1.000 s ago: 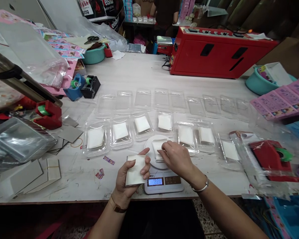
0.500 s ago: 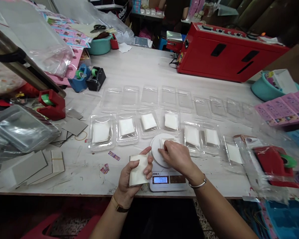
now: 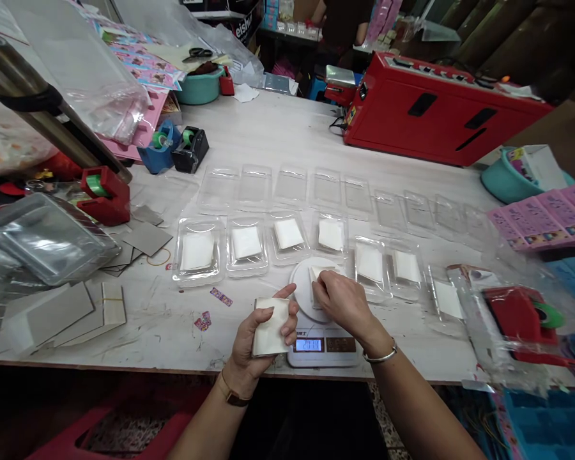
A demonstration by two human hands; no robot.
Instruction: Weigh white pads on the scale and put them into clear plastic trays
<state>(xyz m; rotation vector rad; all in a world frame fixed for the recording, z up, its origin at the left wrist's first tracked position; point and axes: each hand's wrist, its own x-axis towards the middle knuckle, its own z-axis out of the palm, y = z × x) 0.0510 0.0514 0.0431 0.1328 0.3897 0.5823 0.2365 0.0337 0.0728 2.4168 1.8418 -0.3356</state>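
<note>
My left hand (image 3: 263,329) is closed round a stack of white paper squares (image 3: 272,327) just left of a kitchen scale (image 3: 323,348). Above the round white weighing plate (image 3: 301,297), my right hand (image 3: 341,300) has its fingers curled and pinched at some white sheets (image 3: 315,276) lying there. Its fingertips are partly hidden behind the hand. The scale's display (image 3: 308,345) is lit, its digits blurred. Behind it runs a row of clear plastic trays, each with a white stack, such as this near-left tray (image 3: 177,268).
Farther back lies a row of clear plastic lids (image 3: 252,185). Tape dispensers stand at left (image 3: 108,203) and right (image 3: 517,319). Grey cards (image 3: 71,310) lie at left. A red machine (image 3: 441,115) stands at the back right. A person (image 3: 342,25) is in the background.
The digits on the scale's display have changed. The right hand's fingers have shifted slightly on the plate, uncovering more of the sheets. The left hand keeps its stack; the view has shifted a little.
</note>
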